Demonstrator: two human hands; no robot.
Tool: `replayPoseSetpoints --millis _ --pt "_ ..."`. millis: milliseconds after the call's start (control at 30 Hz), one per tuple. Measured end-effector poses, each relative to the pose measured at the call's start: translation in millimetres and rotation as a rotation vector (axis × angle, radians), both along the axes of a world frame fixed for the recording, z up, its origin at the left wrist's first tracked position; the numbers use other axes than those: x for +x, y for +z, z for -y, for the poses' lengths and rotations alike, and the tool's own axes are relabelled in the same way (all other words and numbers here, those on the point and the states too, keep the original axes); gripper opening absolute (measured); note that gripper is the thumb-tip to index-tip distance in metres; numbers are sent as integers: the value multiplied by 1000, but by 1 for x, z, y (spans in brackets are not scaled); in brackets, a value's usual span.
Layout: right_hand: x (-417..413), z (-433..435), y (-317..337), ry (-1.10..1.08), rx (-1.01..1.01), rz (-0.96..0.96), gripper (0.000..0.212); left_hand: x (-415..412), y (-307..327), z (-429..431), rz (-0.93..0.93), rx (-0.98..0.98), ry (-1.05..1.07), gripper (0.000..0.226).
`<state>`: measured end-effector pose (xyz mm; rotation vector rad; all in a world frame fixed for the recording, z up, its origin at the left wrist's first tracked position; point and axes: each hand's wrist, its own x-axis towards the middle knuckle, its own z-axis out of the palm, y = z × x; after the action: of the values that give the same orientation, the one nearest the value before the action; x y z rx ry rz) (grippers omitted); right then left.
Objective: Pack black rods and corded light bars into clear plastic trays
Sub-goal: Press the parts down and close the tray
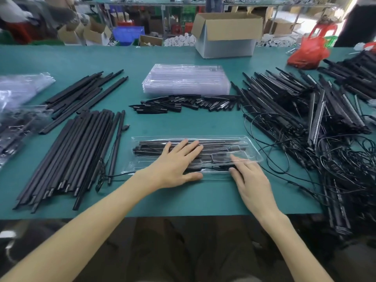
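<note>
Near the front edge of the tabletop (183, 200), in the middle, lies a clear tray (255, 153) with black rods (215, 144) lying in it side by side. The left hand (175, 165) lies flat on top of the tray, fingers straight and spread, thumb at the near rim; its grip is wide open and holds nothing. The right hand (252, 180) touches the near right end of the tray with straight fingers; its grip is open too and holds nothing. Just left of the tray is a big pile of long rods (71, 151). Behind the tray is a row of short black pieces (183, 103), and behind those a stack of empty trays (186, 80). A tangled heap of corded light bars (295, 110) fills the right side. A cardboard box (227, 33) stands at the back edge, with a red bag (307, 53) to its right.
</note>
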<state>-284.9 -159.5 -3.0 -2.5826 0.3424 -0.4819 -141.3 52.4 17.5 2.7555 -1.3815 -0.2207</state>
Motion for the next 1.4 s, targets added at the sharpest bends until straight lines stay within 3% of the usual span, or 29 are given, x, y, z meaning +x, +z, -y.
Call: replayPoseSetpoints --millis 233,533,733,933,1100,1400 --pt "-10 -1 -2 72 -244 -95 61 -4 -4 1 40 12 2 90" --pt "-17 -1 -7 108 -336 -140 69 -3 -1 4 -13 -9 31 90" --pt "-22 -4 -7 99 -358 -88 65 -10 4 10 -20 -9 31 70" --pt "-15 0 -13 120 -464 -184 63 -24 2 37 17 33 126 86" --pt "-14 -2 -12 111 -446 -193 62 -31 -7 57 69 -27 197 82" --pt "-29 -2 -10 156 -266 -11 52 -32 -16 52 81 -87 206 76"
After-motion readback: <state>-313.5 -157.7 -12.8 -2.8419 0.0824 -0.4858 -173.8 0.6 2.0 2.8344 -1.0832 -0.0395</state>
